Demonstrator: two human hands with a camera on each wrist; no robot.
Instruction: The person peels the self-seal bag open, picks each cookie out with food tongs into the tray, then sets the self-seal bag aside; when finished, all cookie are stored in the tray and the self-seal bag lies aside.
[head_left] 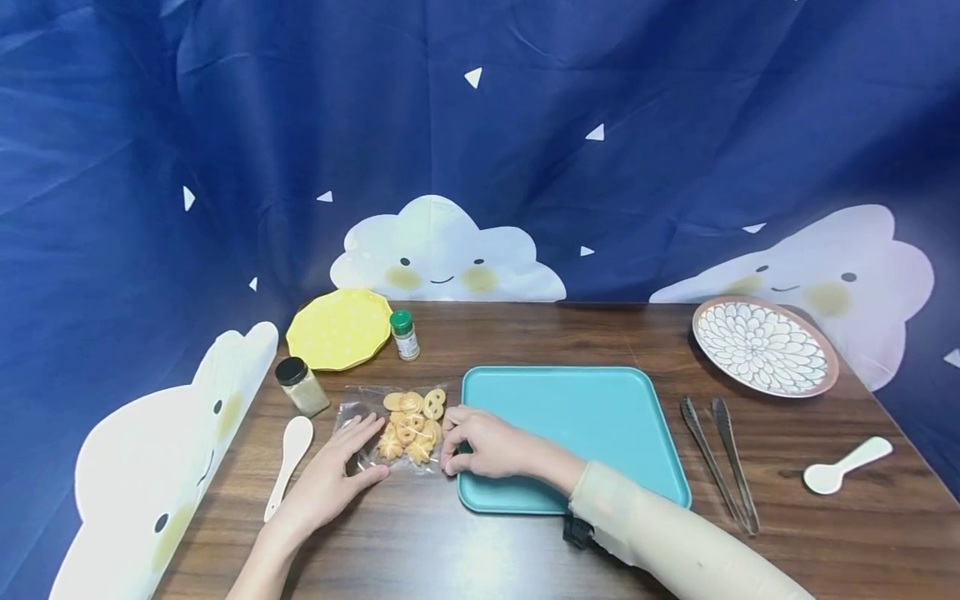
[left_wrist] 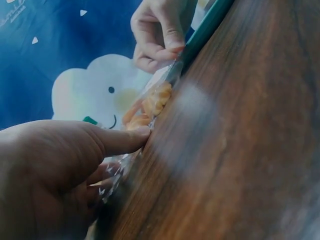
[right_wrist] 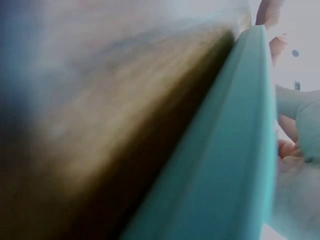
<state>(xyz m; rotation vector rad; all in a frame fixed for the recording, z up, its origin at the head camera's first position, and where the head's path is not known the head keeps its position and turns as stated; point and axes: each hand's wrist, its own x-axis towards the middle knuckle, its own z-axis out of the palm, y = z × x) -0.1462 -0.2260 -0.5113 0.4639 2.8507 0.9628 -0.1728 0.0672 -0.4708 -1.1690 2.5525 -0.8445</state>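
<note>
A clear plastic bag of biscuits (head_left: 411, 427) lies flat on the wooden table, left of a teal tray (head_left: 562, 433). My left hand (head_left: 337, 471) rests on the bag's left end, fingers stretched out and thumb apart along its near side. In the left wrist view that thumb (left_wrist: 122, 140) touches the edge of the plastic. At the bag's right edge my right hand (head_left: 480, 442) pinches the plastic between thumb and curled fingers, its wrist over the tray's left part. The right wrist view is mostly filled by the tray's side (right_wrist: 220, 150).
Left of the bag are a white spoon (head_left: 288, 458) and a black-lidded jar (head_left: 302, 387). Behind it stand a yellow plate (head_left: 340, 329) and a green-capped shaker (head_left: 404, 335). Tongs (head_left: 723, 462), a petal-patterned plate (head_left: 765, 346) and a short white spoon (head_left: 843, 467) lie right of the tray.
</note>
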